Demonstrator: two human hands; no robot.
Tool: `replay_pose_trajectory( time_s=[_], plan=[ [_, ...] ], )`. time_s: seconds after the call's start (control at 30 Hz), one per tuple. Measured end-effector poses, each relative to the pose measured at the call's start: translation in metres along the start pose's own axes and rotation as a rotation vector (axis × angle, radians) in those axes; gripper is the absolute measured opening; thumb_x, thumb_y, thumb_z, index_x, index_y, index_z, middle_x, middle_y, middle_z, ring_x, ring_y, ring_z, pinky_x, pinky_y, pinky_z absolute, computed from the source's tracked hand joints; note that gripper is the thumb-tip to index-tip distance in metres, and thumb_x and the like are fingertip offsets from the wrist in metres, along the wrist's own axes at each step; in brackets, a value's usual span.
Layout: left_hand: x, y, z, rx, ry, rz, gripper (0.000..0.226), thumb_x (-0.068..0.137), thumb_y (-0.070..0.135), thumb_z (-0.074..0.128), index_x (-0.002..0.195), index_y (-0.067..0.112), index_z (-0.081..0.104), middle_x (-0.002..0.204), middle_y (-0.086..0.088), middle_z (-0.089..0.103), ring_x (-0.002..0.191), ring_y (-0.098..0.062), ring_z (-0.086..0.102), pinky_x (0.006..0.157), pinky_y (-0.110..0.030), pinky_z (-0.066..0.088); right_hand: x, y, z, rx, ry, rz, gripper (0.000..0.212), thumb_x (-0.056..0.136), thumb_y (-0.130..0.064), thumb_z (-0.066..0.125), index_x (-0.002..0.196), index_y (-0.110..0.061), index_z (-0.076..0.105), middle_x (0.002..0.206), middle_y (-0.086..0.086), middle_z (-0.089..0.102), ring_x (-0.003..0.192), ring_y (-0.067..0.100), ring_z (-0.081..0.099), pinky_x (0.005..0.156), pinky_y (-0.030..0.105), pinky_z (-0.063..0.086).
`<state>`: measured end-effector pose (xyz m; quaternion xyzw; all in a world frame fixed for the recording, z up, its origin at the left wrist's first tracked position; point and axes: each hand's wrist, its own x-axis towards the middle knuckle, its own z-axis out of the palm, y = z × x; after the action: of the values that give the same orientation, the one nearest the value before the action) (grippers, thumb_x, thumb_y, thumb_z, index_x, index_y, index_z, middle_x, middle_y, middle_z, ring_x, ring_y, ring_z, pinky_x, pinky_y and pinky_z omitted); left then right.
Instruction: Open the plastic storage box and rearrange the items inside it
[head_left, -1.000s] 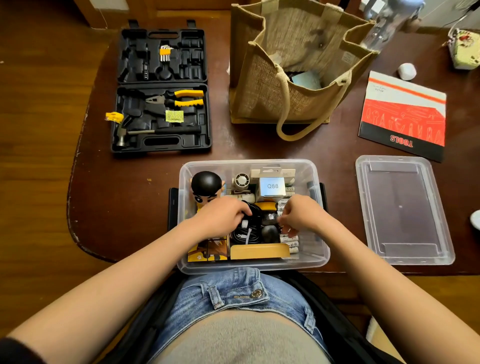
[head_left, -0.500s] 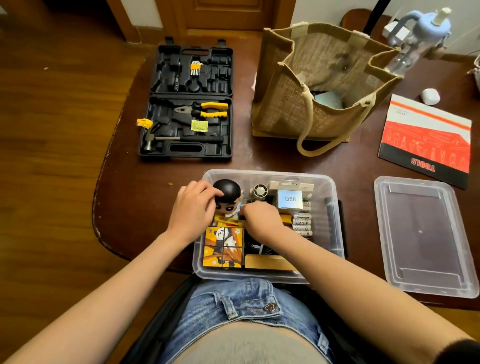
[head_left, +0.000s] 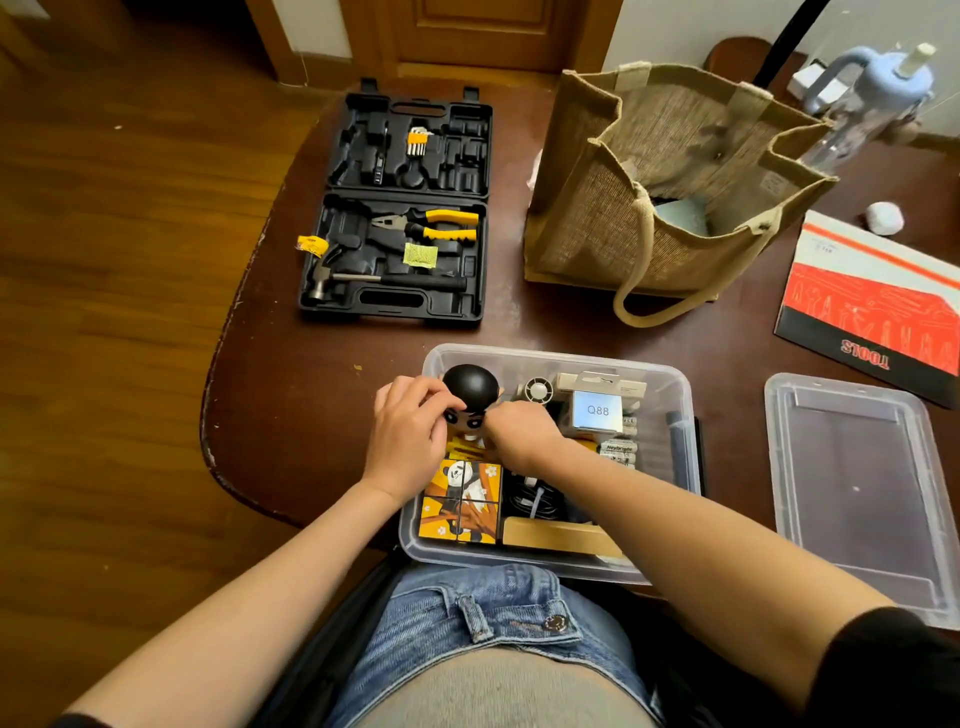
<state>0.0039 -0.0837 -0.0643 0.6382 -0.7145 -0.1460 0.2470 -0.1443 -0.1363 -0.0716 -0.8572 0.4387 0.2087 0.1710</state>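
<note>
Right hand has shifted from cables to figurine | left hand fingers clamp its head; right-hand fingers curled against it, hold unclear | rearranging underway in open storage box

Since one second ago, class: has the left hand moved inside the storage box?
Yes. The left hand moved from the cables in the storage box middle toward its far left corner, onto the black-haired figurine.

Dark brown wooden table with rounded, worn edge, standing on warm brown plank floor. Behind it, wooden door in matching frame, between pale wall sections with wooden skirting. Soft, even light on floor and tabletop, without hard shadows.
</note>
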Motion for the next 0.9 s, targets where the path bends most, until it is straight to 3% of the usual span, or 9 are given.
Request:
replay_pose_trajectory(
  time_s=[0.1, 0.23, 0.4, 0.5, 0.6, 0.7, 0.77, 0.83, 0.9],
  plan=[
    [0.003, 0.001, -0.005, -0.021, 0.004, 0.005, 0.030, 0.077, -0.009, 0.055, 0.093, 0.012, 0.070, 0.092, -0.002, 0.062, 0.090, -0.023, 0.054, 0.083, -0.031, 0.034, -0.008, 0.012, -0.003, 0.074, 0.031, -0.089, 0.014, 0.088, -0.021, 0.056, 0.083, -0.010, 0.062, 0.080, 0.006, 0.060, 0.071, 0.025, 0.054, 0.059, 0.028, 0.039],
    [0.011, 0.006, -0.017, -0.110, -0.042, 0.007, 0.024, 0.083, -0.005, 0.051, 0.090, 0.011, 0.067, 0.087, 0.000, 0.064, 0.084, -0.018, 0.058, 0.073, -0.029, 0.044, -0.035, 0.030, -0.007, 0.292, 0.166, -0.150, 0.014, 0.089, -0.029, 0.059, 0.086, -0.016, 0.062, 0.071, -0.011, 0.054, 0.063, 0.012, 0.049, 0.058, 0.023, 0.031],
    [0.026, 0.022, -0.019, 0.130, -0.479, 0.039, 0.024, 0.095, 0.017, 0.042, 0.104, 0.018, 0.064, 0.093, 0.002, 0.067, 0.082, -0.019, 0.062, 0.070, -0.034, 0.050, -0.074, 0.052, -0.001, 0.652, 0.285, 0.027, 0.011, 0.091, -0.028, 0.058, 0.085, -0.024, 0.050, 0.064, -0.013, 0.059, 0.057, 0.000, 0.053, 0.053, 0.017, 0.038],
    [0.031, 0.037, -0.009, 0.390, -0.775, 0.067, 0.024, 0.097, 0.018, 0.039, 0.104, 0.011, 0.061, 0.094, -0.007, 0.067, 0.082, -0.025, 0.061, 0.070, -0.036, 0.052, -0.091, 0.060, 0.006, 0.792, 0.338, 0.123, 0.014, 0.091, -0.025, 0.058, 0.080, -0.025, 0.050, 0.064, -0.008, 0.066, 0.059, 0.006, 0.060, 0.060, 0.025, 0.047],
    [0.035, 0.047, 0.003, 0.534, -0.969, 0.025, 0.024, 0.096, 0.015, 0.041, 0.112, 0.009, 0.059, 0.106, -0.011, 0.065, 0.087, -0.026, 0.058, 0.071, -0.035, 0.048, -0.100, 0.063, 0.014, 0.842, 0.344, 0.165, 0.019, 0.091, -0.024, 0.059, 0.076, -0.030, 0.049, 0.065, -0.008, 0.065, 0.061, 0.008, 0.062, 0.062, 0.029, 0.051],
    [0.040, 0.048, 0.014, 0.455, -1.089, -0.063, 0.033, 0.100, 0.016, 0.036, 0.127, 0.006, 0.054, 0.123, -0.013, 0.059, 0.108, -0.030, 0.058, 0.087, -0.037, 0.049, -0.104, 0.063, 0.020, 0.866, 0.334, 0.184, 0.017, 0.091, -0.025, 0.059, 0.077, -0.030, 0.050, 0.067, -0.007, 0.065, 0.065, 0.009, 0.064, 0.065, 0.033, 0.054],
    [0.042, 0.046, 0.018, 0.347, -1.102, -0.190, 0.037, 0.102, 0.022, 0.033, 0.127, 0.004, 0.054, 0.125, -0.014, 0.057, 0.111, -0.029, 0.056, 0.090, -0.035, 0.047, -0.104, 0.063, 0.024, 0.872, 0.328, 0.205, 0.014, 0.091, -0.025, 0.058, 0.079, -0.027, 0.052, 0.068, -0.006, 0.066, 0.067, 0.010, 0.064, 0.068, 0.036, 0.054],
    [0.045, 0.044, 0.020, 0.249, -1.115, -0.291, 0.041, 0.102, 0.028, 0.033, 0.124, 0.001, 0.055, 0.118, -0.014, 0.059, 0.105, -0.026, 0.056, 0.088, -0.033, 0.044, -0.103, 0.063, 0.026, 0.877, 0.316, 0.227, 0.010, 0.091, -0.026, 0.058, 0.082, -0.022, 0.055, 0.070, -0.005, 0.067, 0.068, 0.011, 0.064, 0.070, 0.039, 0.054],
    [0.047, 0.045, 0.022, 0.189, -1.121, -0.353, 0.041, 0.102, 0.029, 0.034, 0.115, -0.002, 0.058, 0.090, -0.010, 0.058, 0.080, -0.020, 0.054, 0.076, -0.030, 0.041, -0.102, 0.061, 0.027, 0.884, 0.292, 0.234, 0.010, 0.091, -0.025, 0.057, 0.084, -0.018, 0.056, 0.072, -0.002, 0.067, 0.069, 0.014, 0.064, 0.072, 0.041, 0.054]
  ],
)
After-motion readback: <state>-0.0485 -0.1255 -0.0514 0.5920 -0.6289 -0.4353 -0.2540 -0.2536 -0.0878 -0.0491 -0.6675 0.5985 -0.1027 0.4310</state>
